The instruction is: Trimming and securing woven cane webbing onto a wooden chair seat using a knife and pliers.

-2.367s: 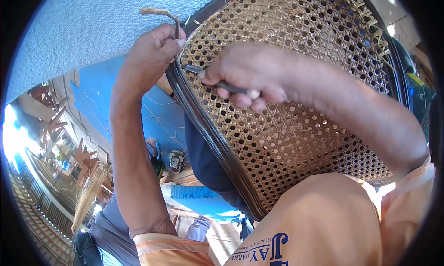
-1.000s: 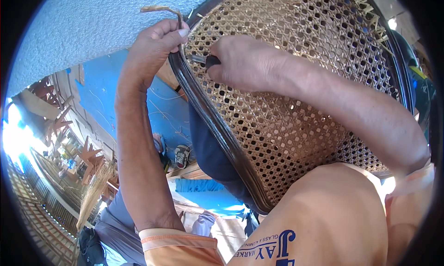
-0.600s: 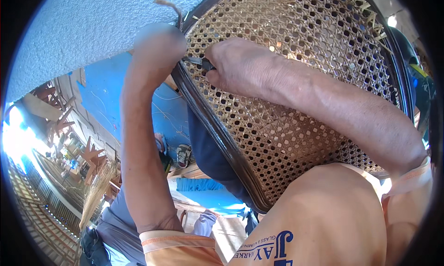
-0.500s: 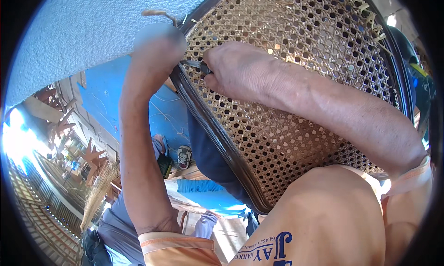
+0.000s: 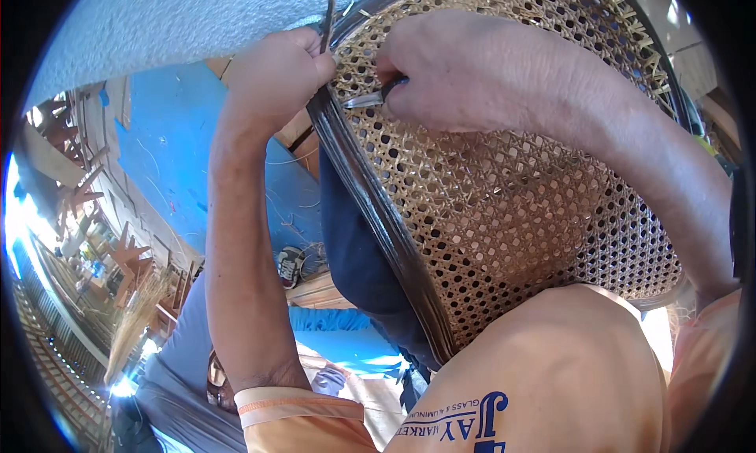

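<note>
A woven cane panel in a dark brown wooden frame lies tilted before me. At the frame's upper left edge, my left hand is closed, its thumb and fingers pinching a thin brown strip that sticks up past them. My right hand reaches across the cane, its fist wrapped around a small tool with a dark handle and a flat metal blade. The blade points left, close to the frame's inner edge; whether it touches the cane is unclear. Most of the handle is hidden in the fist.
Loose cane ends stick up along the panel's far right edge. A pale blue textured surface spans the upper left. Below it are a blue board and a shoe. Star-shaped wooden pieces and straw-like strands are at far left.
My right hand has shifted up and slightly right with the tool, showing more of its blade. The brown strip now stands more upright beside my left hand. The whole view has shifted a little.
</note>
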The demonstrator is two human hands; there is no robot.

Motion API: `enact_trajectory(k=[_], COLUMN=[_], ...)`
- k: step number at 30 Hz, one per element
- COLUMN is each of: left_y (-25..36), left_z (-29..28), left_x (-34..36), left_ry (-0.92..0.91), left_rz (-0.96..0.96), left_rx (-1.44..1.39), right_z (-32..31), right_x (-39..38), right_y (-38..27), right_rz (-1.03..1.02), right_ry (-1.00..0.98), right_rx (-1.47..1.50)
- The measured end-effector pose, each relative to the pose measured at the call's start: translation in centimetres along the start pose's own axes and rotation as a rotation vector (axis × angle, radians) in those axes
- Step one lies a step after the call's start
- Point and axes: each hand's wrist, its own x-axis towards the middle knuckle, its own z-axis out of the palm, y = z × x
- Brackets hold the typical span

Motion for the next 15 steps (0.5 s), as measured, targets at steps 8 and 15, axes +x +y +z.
enact_trajectory(k=[8,15], left_y=[0.4,1.1], left_z=[0.5,0.2], left_x=[0.2,0.1], left_ry=[0.014,0.016], left_rz=[0.016,0.003], left_rx=[-0.015,0.006], right_z=[-1.3,-0.8], right_x=[-0.1,-0.1], right_y=[-2.6,-0.6], right_rz=[0.114,0.188], right_ry=[-0.007,-0.113], right_rx=[-0.058,-0.092])
